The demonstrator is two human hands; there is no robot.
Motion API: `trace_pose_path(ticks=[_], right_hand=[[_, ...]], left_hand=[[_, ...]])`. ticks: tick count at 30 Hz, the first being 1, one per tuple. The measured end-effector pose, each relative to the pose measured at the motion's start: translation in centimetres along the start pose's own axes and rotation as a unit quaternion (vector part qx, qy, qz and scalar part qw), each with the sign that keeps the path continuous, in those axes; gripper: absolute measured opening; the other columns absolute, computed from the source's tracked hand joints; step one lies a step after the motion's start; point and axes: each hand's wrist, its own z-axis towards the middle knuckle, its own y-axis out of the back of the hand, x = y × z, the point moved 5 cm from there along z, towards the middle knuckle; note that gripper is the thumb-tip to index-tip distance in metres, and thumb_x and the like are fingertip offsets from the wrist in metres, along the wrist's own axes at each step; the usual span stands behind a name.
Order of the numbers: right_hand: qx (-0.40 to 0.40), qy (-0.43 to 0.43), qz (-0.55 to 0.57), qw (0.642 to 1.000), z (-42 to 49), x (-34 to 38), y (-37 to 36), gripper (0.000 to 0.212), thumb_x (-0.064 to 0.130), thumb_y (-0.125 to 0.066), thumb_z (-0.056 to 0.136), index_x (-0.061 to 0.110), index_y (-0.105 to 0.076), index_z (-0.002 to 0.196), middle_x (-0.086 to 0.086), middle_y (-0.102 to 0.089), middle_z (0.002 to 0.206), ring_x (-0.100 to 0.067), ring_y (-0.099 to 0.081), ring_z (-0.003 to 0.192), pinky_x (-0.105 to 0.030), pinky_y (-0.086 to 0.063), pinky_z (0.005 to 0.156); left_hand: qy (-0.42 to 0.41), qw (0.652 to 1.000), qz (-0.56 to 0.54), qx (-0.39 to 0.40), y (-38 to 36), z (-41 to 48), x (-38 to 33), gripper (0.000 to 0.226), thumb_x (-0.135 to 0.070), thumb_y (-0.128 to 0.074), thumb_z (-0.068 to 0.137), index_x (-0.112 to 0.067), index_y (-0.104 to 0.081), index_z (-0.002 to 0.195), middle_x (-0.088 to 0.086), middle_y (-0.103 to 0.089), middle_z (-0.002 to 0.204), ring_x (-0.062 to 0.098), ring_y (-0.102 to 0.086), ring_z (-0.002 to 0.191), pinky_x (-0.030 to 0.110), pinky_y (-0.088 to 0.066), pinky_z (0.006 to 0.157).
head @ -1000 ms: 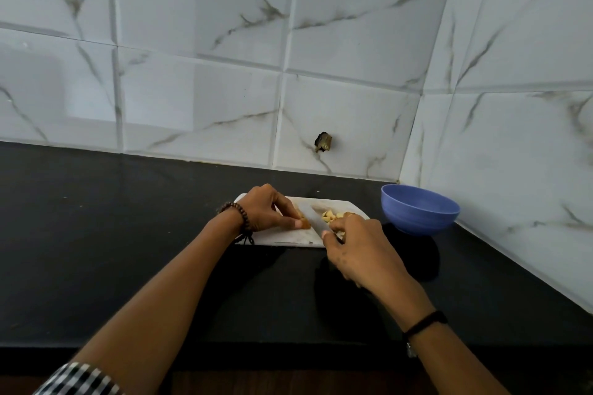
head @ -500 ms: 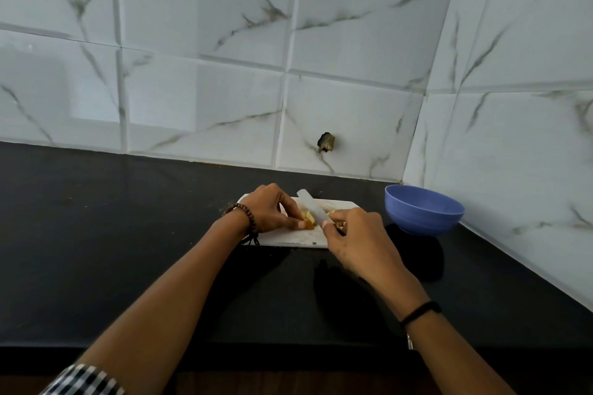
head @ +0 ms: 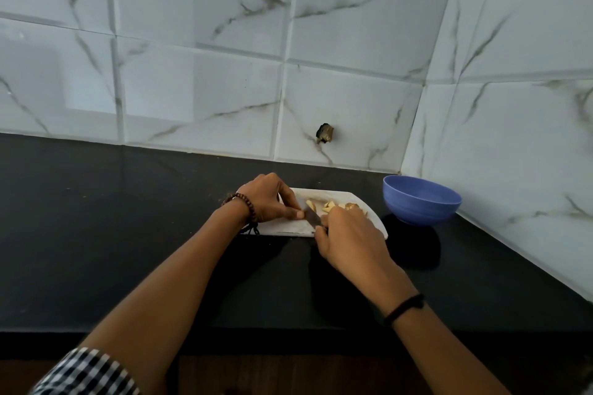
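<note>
A white cutting board lies on the black counter. Pale yellow cut pieces are scattered on its far part. My right hand grips a knife whose blade points away and left, down on the board. My left hand rests on the board's left side, fingers curled, thumb and fingertips pinching a small piece right beside the blade; the piece itself is mostly hidden.
A blue bowl stands on the counter to the right of the board, near the corner of the tiled walls. A dark hole marks the back wall tile. The counter's front edge runs below my arms.
Half a second ago the knife blade was raised and tilted above the board; now it is down on the board beside my left fingers. My left hand stays in place.
</note>
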Motion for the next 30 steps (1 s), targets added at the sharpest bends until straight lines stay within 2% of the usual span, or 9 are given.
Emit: trace_pose_path(ticks=[3,8,11,15,18,20,22,26,30], right_hand=[[0.045,-0.006,-0.02,0.999,-0.8,0.4,0.0,0.029,0.029,-0.055,0.101,0.013,-0.058,0.126,-0.009,-0.057,0.123,-0.024,-0.06,0.107,-0.031,-0.042,0.074],[0.08,-0.029,-0.025,0.996,-1.4,-0.2,0.6,0.032,0.034,-0.051,0.103,0.015,-0.057,0.128,-0.008,-0.058,0.119,-0.022,-0.061,0.105,-0.03,-0.046,0.078],[0.066,-0.023,-0.013,0.997,-1.8,-0.9,1.2,0.03,0.038,-0.052,0.101,0.018,-0.059,0.123,-0.002,-0.058,0.107,-0.016,-0.062,0.094,-0.031,-0.054,0.082],[0.072,-0.011,0.004,0.997,-2.4,-2.0,2.6,0.03,0.036,-0.055,0.1,0.019,-0.062,0.124,0.001,-0.061,0.1,-0.011,-0.063,0.085,-0.029,-0.056,0.079],[0.088,0.0,0.037,0.995,-2.4,-2.5,3.8,0.03,0.034,-0.057,0.1,0.025,-0.064,0.127,0.002,-0.064,0.089,-0.008,-0.065,0.07,-0.023,-0.056,0.064],[0.096,0.006,0.072,0.993,-2.4,-2.8,4.2,0.032,0.032,-0.058,0.1,0.027,-0.062,0.132,0.003,-0.063,0.077,-0.004,-0.06,0.052,-0.017,-0.046,0.048],[0.078,0.009,0.106,0.991,-2.2,-3.0,4.4,0.034,0.032,-0.056,0.101,0.028,-0.06,0.134,0.003,-0.062,0.073,-0.002,-0.053,0.039,-0.013,-0.039,0.04],[0.03,-0.006,0.167,0.986,-1.7,-3.7,4.0,0.038,0.036,-0.056,0.101,0.029,-0.057,0.138,-0.007,-0.071,0.078,-0.006,-0.053,0.043,-0.015,-0.038,0.037],[0.01,-0.027,0.214,0.976,-1.4,-4.5,3.5,0.039,0.034,-0.057,0.1,0.028,-0.057,0.139,-0.006,-0.069,0.075,-0.005,-0.052,0.042,-0.015,-0.038,0.037]], left_hand=[[0.0,1.0,-0.008,0.002,-0.1,0.1,0.2,0.016,-0.043,-0.081,0.072,-0.031,-0.078,0.082,-0.017,-0.07,0.081,0.002,-0.056,0.082,0.022,-0.046,0.072],[0.008,1.0,-0.012,0.007,-0.3,0.4,0.8,0.014,-0.048,-0.081,0.069,-0.036,-0.076,0.075,-0.02,-0.07,0.079,0.0,-0.061,0.086,0.033,-0.054,0.085],[0.004,1.0,-0.012,0.012,-0.4,0.4,0.8,0.015,-0.047,-0.081,0.07,-0.035,-0.076,0.076,-0.019,-0.071,0.081,0.0,-0.062,0.086,0.034,-0.054,0.087],[0.007,1.0,-0.018,0.017,-0.3,0.3,0.8,0.012,-0.045,-0.08,0.072,-0.035,-0.074,0.076,-0.018,-0.07,0.083,0.0,-0.062,0.088,0.031,-0.053,0.087],[0.013,0.999,-0.03,0.021,-0.3,0.2,0.8,0.011,-0.043,-0.079,0.074,-0.034,-0.072,0.076,-0.017,-0.069,0.086,-0.002,-0.06,0.087,0.025,-0.05,0.083],[0.014,0.999,-0.035,0.026,-0.4,0.2,0.6,0.009,-0.038,-0.077,0.077,-0.033,-0.071,0.08,-0.015,-0.068,0.089,-0.002,-0.058,0.087,0.022,-0.048,0.082],[0.007,0.999,-0.038,0.029,-0.6,0.3,0.4,0.009,-0.032,-0.075,0.079,-0.033,-0.069,0.085,-0.012,-0.067,0.093,0.0,-0.058,0.089,0.025,-0.049,0.088],[0.005,0.998,-0.034,0.053,-0.8,0.4,-0.1,0.02,-0.033,-0.068,0.084,-0.036,-0.068,0.104,-0.011,-0.065,0.1,0.004,-0.055,0.091,0.026,-0.044,0.084],[0.003,0.999,-0.027,0.045,-0.8,0.3,-0.4,0.021,-0.039,-0.067,0.086,-0.032,-0.073,0.106,-0.012,-0.063,0.1,0.001,-0.053,0.085,0.021,-0.04,0.077]])
